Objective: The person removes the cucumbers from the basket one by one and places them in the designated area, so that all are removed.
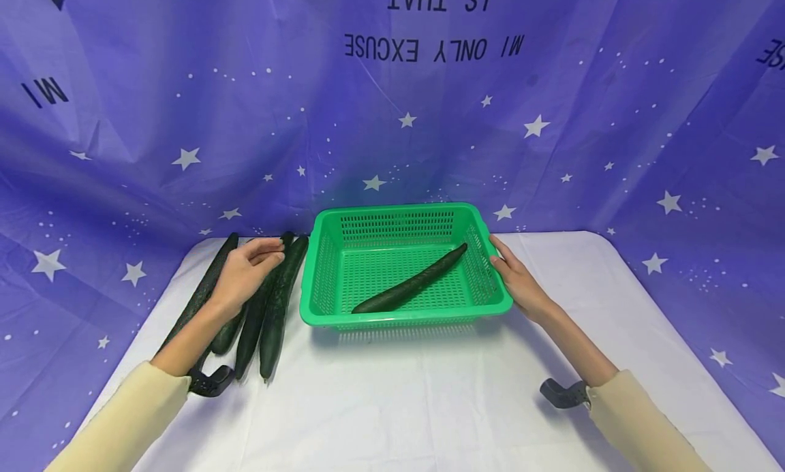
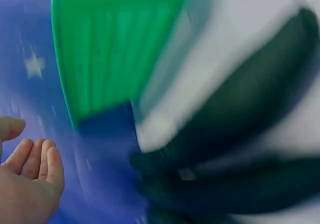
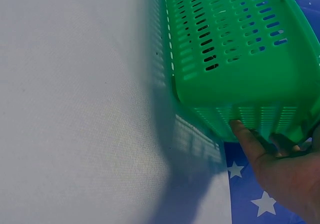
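Note:
My left hand, fingers extended and holding nothing, hovers over several dark green cucumbers lying side by side on the left of the table. In the left wrist view its fingers point up beside blurred cucumbers. A green plastic basket stands in the middle, with one cucumber lying diagonally inside. At the basket's right end, my right hand grips the rim, thumb at the top edge and fingers along the outer wall. The right wrist view shows those fingers against the slotted wall.
A white cloth covers the table. Behind and at both sides hangs a purple curtain with stars and lettering; the basket's back is close to it. Dark camera mounts sit at both wrists.

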Demonstrator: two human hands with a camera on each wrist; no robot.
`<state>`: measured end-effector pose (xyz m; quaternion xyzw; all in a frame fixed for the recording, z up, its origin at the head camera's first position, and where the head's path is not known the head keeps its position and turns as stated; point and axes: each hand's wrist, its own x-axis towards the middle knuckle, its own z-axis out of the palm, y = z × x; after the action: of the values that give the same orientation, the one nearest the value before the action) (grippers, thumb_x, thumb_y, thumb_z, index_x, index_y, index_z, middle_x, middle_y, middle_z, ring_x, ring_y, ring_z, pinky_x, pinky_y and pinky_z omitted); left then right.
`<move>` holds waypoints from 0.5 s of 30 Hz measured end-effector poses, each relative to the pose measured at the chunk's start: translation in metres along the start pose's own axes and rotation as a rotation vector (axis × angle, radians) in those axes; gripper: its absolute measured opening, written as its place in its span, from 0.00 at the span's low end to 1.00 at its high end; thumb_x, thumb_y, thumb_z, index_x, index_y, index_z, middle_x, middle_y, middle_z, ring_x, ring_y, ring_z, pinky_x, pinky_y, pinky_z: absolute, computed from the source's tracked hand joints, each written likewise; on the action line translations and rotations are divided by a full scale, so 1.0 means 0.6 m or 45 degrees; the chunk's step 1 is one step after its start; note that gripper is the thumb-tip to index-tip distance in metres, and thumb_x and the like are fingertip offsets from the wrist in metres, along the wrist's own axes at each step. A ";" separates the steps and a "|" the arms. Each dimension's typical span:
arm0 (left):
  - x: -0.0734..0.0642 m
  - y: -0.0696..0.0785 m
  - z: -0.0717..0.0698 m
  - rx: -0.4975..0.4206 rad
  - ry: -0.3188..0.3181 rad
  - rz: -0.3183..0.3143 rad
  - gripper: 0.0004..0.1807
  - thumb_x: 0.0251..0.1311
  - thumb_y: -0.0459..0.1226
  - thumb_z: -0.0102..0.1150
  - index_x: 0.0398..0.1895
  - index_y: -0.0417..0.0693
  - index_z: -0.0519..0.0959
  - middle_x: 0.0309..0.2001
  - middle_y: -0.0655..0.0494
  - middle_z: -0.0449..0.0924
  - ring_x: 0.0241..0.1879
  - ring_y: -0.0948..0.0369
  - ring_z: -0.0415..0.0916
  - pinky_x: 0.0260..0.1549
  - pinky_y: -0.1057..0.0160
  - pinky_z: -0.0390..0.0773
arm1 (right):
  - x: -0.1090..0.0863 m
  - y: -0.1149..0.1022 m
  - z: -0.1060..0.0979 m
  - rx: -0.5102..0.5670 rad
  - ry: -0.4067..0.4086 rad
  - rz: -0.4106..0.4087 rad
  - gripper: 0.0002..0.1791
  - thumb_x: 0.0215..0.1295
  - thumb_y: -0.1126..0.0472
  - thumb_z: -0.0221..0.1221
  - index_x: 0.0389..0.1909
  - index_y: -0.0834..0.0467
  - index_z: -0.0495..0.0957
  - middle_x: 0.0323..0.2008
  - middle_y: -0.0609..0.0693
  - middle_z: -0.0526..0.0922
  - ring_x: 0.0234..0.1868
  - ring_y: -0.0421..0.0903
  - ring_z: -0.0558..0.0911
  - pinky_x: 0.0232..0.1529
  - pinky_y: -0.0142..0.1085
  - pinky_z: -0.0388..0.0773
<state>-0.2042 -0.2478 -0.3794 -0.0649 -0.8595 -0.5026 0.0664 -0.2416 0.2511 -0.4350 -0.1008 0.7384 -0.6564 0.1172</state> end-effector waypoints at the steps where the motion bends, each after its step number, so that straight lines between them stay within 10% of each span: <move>1: 0.000 0.009 0.012 -0.023 -0.031 0.014 0.24 0.74 0.39 0.55 0.67 0.34 0.71 0.61 0.38 0.74 0.59 0.48 0.73 0.52 0.70 0.74 | 0.000 0.000 0.000 0.004 -0.001 0.000 0.33 0.83 0.50 0.38 0.81 0.45 0.36 0.69 0.70 0.59 0.58 0.62 0.74 0.47 0.37 0.81; 15: 0.016 0.079 0.181 -0.164 -0.434 0.101 0.20 0.70 0.32 0.58 0.64 0.40 0.74 0.61 0.41 0.74 0.61 0.49 0.73 0.57 0.54 0.75 | 0.000 0.001 0.001 -0.003 0.005 -0.002 0.34 0.83 0.50 0.38 0.82 0.45 0.36 0.69 0.69 0.59 0.58 0.62 0.74 0.47 0.36 0.80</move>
<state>-0.2108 -0.1295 -0.3900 -0.1872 -0.8211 -0.5353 -0.0645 -0.2416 0.2507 -0.4355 -0.1003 0.7395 -0.6557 0.1149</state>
